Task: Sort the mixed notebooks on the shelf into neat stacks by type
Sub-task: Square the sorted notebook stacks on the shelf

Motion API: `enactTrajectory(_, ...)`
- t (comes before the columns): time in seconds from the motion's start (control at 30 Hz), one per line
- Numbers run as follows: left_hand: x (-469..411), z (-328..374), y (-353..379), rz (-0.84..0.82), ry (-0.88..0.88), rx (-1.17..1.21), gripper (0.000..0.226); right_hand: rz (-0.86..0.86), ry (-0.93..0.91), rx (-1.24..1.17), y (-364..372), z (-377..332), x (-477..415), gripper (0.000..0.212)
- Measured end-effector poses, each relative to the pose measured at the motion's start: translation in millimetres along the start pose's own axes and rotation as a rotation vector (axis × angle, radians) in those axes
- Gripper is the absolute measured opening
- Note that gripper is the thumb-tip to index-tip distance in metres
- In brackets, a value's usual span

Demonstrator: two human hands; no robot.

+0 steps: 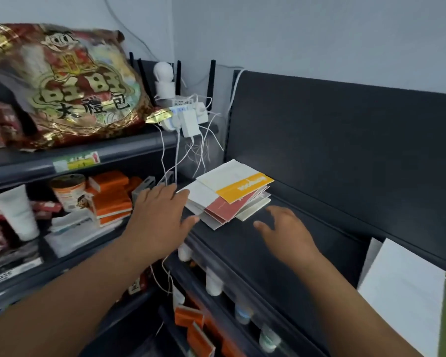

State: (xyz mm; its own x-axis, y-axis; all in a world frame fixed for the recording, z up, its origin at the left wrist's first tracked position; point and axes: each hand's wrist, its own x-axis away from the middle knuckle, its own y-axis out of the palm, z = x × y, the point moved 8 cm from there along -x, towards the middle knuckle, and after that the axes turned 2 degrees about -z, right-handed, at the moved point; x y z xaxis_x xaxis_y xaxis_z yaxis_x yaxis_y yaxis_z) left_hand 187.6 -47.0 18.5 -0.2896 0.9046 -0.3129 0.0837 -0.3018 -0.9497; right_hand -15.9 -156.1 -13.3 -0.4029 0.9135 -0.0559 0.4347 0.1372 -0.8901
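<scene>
On dark shelf [307,222], near back corner: messy notebook pile [229,199], covers askew. Cream notebook tops it, yellow-banded cover [245,188] just below, red cover [227,208] beneath, pale ones under. Left hand [162,215] open, fingers spread, at pile's left edge. Right hand [286,233] open, empty, hovering just beside pile.

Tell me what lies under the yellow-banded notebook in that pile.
Under the yellow-banded notebook a red notebook sticks out, with pale ones fanned below. Their covered parts and exact count stay hidden.
</scene>
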Motion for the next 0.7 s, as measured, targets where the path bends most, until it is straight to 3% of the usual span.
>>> enactTrajectory(0.27,-100,-11,43,-0.049,0.052,0.021,0.062,0.001,0.092,-0.078,19,7,-87,0.049)
enactTrajectory(0.47,-160,-13,83,-0.127,0.181,0.044,0.059,-0.001,0.229,-0.12,38,15,-121,0.054)
enactTrajectory(0.7,-211,-21,128,-0.331,0.264,0.146,0.066,0.069,0.483,-0.41,60,17,-143,0.049)
